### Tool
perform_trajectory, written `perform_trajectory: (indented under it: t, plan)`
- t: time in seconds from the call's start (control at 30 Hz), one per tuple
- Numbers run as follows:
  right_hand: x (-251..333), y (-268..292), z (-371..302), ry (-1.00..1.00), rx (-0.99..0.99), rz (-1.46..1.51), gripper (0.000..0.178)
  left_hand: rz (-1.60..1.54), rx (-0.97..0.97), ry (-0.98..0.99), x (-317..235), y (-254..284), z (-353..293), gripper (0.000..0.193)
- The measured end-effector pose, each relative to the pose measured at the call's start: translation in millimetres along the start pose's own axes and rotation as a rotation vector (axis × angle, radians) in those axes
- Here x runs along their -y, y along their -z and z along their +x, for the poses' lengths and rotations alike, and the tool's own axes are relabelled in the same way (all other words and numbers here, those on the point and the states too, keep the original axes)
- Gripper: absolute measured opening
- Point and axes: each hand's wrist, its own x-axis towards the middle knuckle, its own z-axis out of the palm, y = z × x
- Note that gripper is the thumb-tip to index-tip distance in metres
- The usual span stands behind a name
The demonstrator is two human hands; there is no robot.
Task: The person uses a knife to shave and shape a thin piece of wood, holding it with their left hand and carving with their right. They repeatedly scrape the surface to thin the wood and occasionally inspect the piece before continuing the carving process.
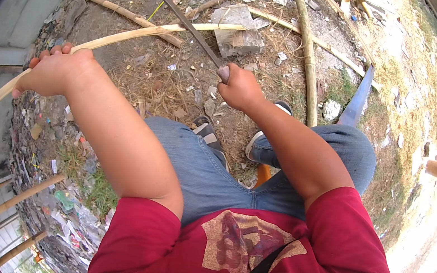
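My left hand (pixel 58 72), out at the left, is closed around a long, pale split bamboo strip (pixel 126 36). The strip bows slightly, and its far end lies over a rough concrete block (pixel 238 40). In front of my knees, my right hand (pixel 241 88) grips the handle of a machete (pixel 201 42). Its long, dark blade slants up to the far left and crosses the strip near the block. Whether blade and strip touch, I cannot tell.
A blue saw blade (pixel 356 100) stands by my right knee. A round bamboo pole (pixel 307 54) lies beyond my feet, with a shorter bamboo piece (pixel 134 20) at far left. Litter and dry shavings cover the ground. A grey wall (pixel 15 21) runs along the left.
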Motion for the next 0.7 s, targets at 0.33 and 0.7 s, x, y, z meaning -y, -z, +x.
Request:
perform_trajectory:
  t: [0.33, 0.7]
  plan:
    - [-60, -10, 12, -0.262, -0.026, -0.009, 0.035, 0.037, -0.101, -0.043, 0, 7, 20, 0.067]
    - [-23, 0, 18, -0.301, 0.071, 0.542, 0.037, -0.133, -0.115, -0.059, -31, 9, 39, 0.066]
